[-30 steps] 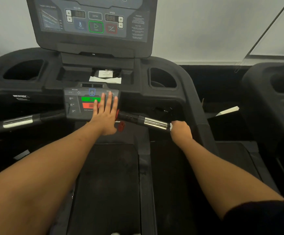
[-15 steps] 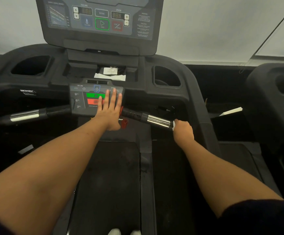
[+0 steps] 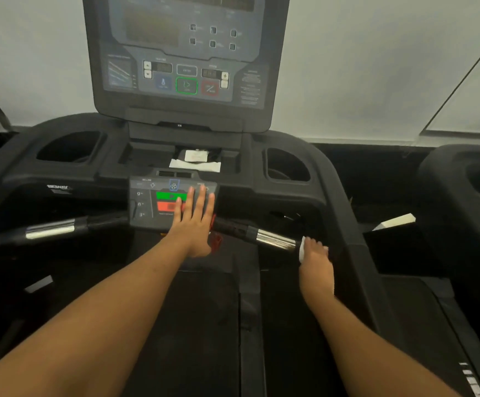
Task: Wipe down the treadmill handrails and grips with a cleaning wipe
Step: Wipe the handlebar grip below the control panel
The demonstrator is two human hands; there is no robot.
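A dark treadmill fills my view against a pale wall, its console (image 3: pixel 186 58) rising ahead and the black belt (image 3: pixel 204 325) below. My left hand (image 3: pixel 194 224) lies flat, fingers spread, on the small control panel (image 3: pixel 158 202). My right hand (image 3: pixel 316 260) is curled around a white wipe (image 3: pixel 301 249), pressed at the outer end of the right chrome grip (image 3: pixel 274 239).
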